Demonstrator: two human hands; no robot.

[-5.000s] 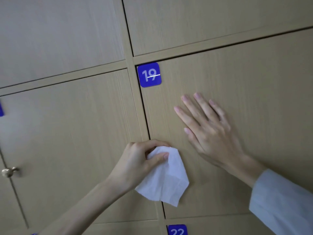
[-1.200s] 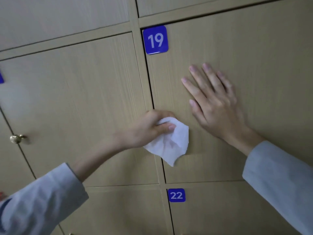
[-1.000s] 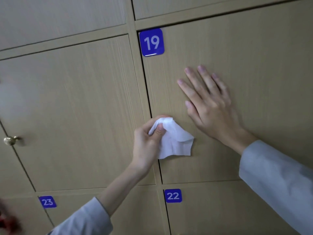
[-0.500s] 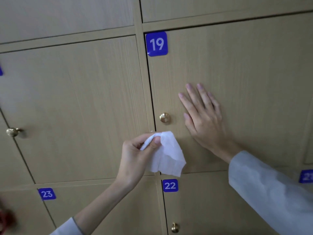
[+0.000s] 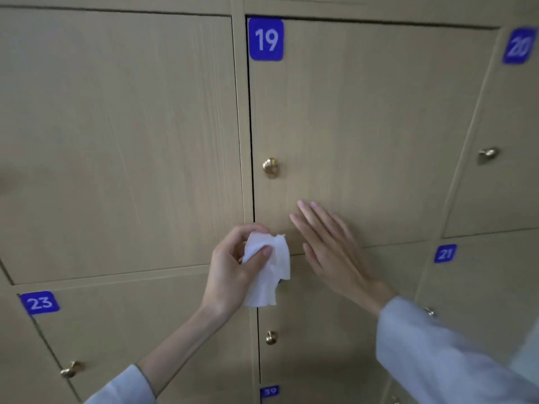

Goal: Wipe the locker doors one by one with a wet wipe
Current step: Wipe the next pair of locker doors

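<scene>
The wet wipe [image 5: 267, 269] is pinched, bunched, in the left hand [image 5: 233, 272] at the lower left corner of door 19 [image 5: 364, 126], apparently ready for wiping, while the right hand [image 5: 329, 249] is spread flat and empty, seemingly to steady the door.

Locker door 19 [image 5: 364, 126] at centre, number plate [image 5: 265, 39] in its upper left corner, knob [image 5: 270, 167] near its left edge at mid-height. Door 20 [image 5: 501, 126] to its right, door 21 [image 5: 481, 287] below that. Door 23 [image 5: 122, 330] lower left. Left hand [image 5: 230, 275] in front of the lower left corner of door 19, pinching a wipe [image 5: 269, 272] that hangs down over the door beneath. Right hand [image 5: 332, 252] just right of the wipe, fingers spread across the lower edge of door 19.
</scene>
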